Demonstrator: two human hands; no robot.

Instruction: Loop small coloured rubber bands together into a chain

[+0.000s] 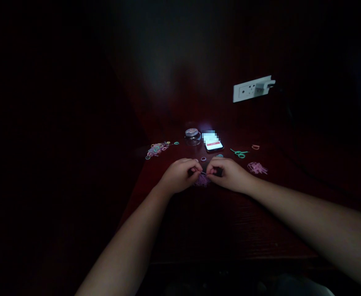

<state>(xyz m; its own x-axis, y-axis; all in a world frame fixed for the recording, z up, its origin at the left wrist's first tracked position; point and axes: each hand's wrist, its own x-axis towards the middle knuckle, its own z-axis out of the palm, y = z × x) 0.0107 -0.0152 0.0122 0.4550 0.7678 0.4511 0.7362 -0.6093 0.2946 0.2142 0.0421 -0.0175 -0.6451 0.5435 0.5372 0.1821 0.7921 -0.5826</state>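
Thin pale strand (203, 173) is what I see at the centre of the work, spanning the small gap between the fingertips of the two hands, low over the dark reddish tabletop (214, 222). From my remote seat I read the left hand (178, 175) as pinching its left end between thumb and forefinger, the other fingers curled in; the right hand (229, 174) pinches the right end in much the same way. I cannot tell whether the strand is a closed loop. Just on its near side I have a small purple heap (201, 181), partly hidden by the fingers; whether the strand touches it I cannot tell. Slightly far of the fingertips lies a small purple ring (203, 160), with a bluish ring (220, 156) close to the far side of the right hand. Far and right of that hand I make out a green looped piece (237, 153) and a reddish loop (255, 146), and nearer, a pink heap (257, 167). Far left sits a mixed-colour heap (157, 149). Beyond the hands I find a lidded clear jar (192, 135) just left of a lit phone (214, 146), and up at the right, a white wall socket (245, 92).
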